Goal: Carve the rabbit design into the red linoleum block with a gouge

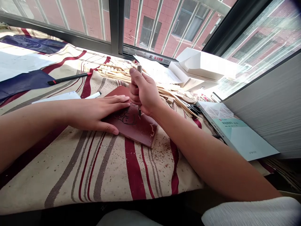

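A dark red carving block (138, 127) lies on the striped cloth (98, 169), with an outline drawn on its top. My left hand (98, 113) lies flat on the block's left part, fingers stretched out and pressing it down. My right hand (144, 92) is closed in a fist round a thin carving tool (139, 69). The tool stands nearly upright, its top end poking out above my thumb and its tip touching the block's surface. Small shavings are scattered on the cloth around the block.
A black and red pen (69, 78) and dark blue paper sheets (23, 82) lie at the left. Thin wooden strips (117, 71) pile up behind the block. White boxes (202, 67) stand by the window, a light blue book (237, 133) and scissors (194, 109) at the right.
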Demonstrator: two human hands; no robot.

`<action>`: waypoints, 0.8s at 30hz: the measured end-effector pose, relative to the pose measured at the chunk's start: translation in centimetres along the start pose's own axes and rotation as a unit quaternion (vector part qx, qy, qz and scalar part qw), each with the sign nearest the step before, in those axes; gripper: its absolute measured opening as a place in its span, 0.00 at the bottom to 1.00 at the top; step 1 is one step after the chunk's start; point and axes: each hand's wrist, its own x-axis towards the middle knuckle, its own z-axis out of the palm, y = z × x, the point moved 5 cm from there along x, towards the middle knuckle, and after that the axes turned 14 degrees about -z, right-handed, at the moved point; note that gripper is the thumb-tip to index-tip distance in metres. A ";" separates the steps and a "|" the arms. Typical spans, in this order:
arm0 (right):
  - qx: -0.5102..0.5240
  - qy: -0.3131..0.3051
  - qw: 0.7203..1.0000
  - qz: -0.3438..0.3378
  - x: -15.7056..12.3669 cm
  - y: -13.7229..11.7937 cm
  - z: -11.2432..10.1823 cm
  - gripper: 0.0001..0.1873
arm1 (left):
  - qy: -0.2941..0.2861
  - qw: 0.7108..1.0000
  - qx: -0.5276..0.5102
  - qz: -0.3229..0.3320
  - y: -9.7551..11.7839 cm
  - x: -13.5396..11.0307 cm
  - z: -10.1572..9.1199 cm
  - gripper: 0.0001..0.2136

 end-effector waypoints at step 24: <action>0.034 -0.028 0.999 -0.025 -0.6 -2.0 -1.2 0.31 | -0.019 1.000 -0.009 0.013 -1.0 0.2 0.1 0.49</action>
